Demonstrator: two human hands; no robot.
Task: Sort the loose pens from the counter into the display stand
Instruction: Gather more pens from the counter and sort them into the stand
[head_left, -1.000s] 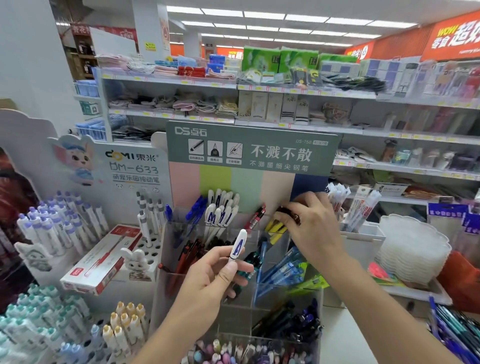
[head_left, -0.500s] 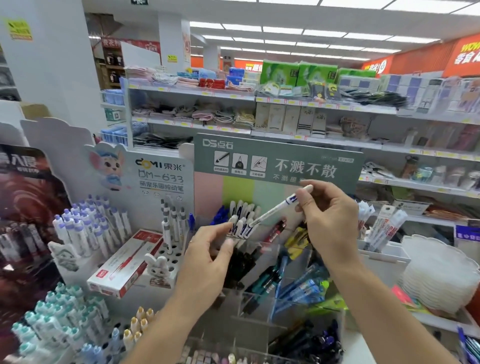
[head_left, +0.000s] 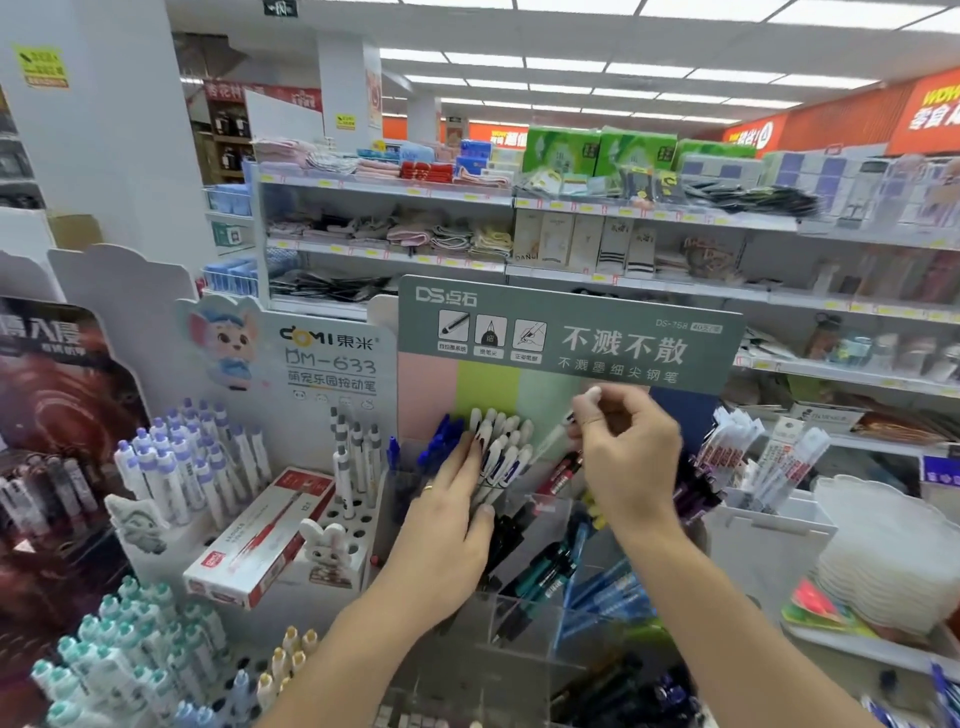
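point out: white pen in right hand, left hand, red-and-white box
white pen (head_left: 558, 432), head view, clear barrel left of the fingers
left hand (head_left: 451, 512), head view, back of hand
red-and-white box (head_left: 260, 540), head view, top face

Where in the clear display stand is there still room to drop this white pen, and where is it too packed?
The right hand pinches the white pen. Roomiest: the clear acrylic compartment right of the white-capped pen cluster, holding only a red pen. That cluster, steadied by the left hand, is packed; so is the blue pen bunch.
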